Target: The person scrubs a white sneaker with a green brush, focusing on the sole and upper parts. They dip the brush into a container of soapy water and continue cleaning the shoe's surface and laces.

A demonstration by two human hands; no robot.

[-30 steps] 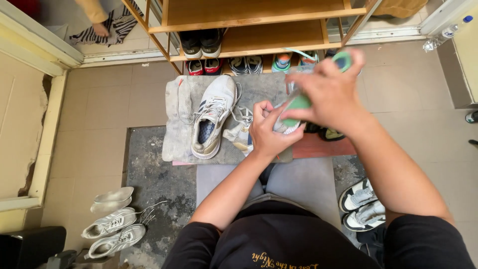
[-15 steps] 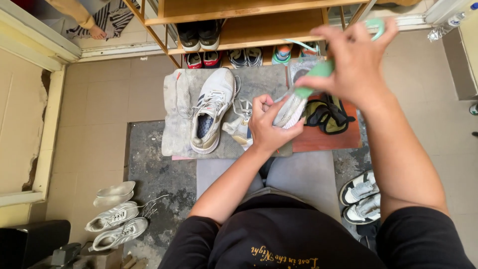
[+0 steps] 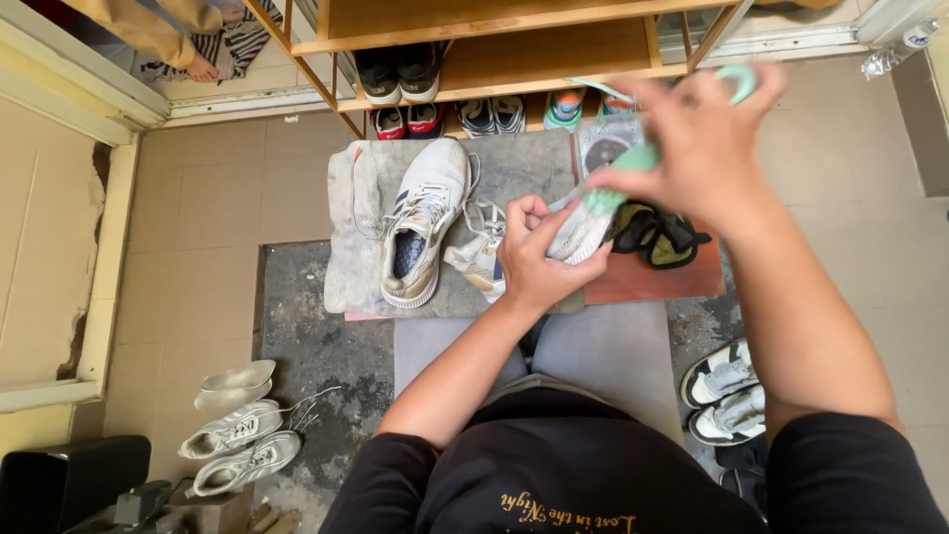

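Gripping a white knit sneaker (image 3: 581, 233) around its side, the left hand (image 3: 534, 259) holds it above the lap, over the near edge of a grey stone slab (image 3: 514, 168). Right hand (image 3: 704, 136) closes around a mint-green plastic brush (image 3: 621, 176), whose head touches the sneaker's toe. Just left, a second white sneaker with laces (image 3: 420, 222) lies on a grey cloth (image 3: 354, 232), near the slab's left edge. Beyond stands a wooden shoe rack (image 3: 514, 44). Bare floor tiles (image 3: 188, 208) leave open room at left.
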